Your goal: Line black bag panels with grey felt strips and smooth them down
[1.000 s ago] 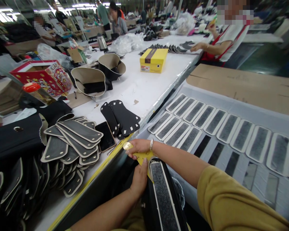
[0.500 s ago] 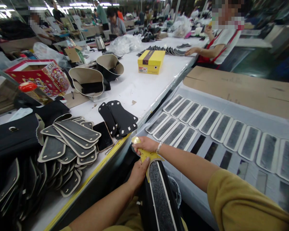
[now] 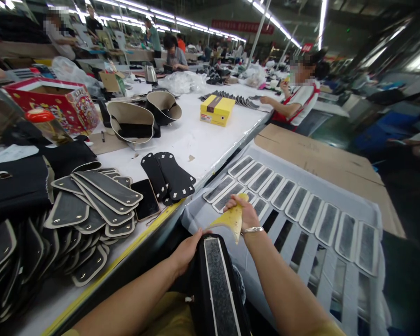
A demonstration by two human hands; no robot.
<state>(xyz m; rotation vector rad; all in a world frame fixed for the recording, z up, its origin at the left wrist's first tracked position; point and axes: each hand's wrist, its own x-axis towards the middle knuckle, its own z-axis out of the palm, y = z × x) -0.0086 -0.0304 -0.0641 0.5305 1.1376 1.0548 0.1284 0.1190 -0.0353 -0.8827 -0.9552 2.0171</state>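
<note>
My right hand (image 3: 245,212) is closed round the narrow top of a thin yellow triangular piece (image 3: 231,220), its wide edge pointing down and left. Between my knees lies a long black bag-like piece (image 3: 197,298) with a grey, white-edged strip (image 3: 220,280) along its upper face. The yellow piece is clear of that strip. My left hand (image 3: 186,252) grips the far left corner of the black piece; some of its fingers are hidden behind the edge.
Grey, white-rimmed panels (image 3: 313,213) lie in rows on a covered rack (image 3: 325,270) at right. Black panels with pale edging (image 3: 107,189) are heaped on the white table (image 3: 182,135) at left, near a phone (image 3: 145,199). A yellow box (image 3: 217,110) and a co-worker (image 3: 299,95) are farther back.
My right hand has lifted the yellow piece off the far end of the strip and swung it right, over the rack. My left hand has moved slightly left and down. The view has tilted up.
</note>
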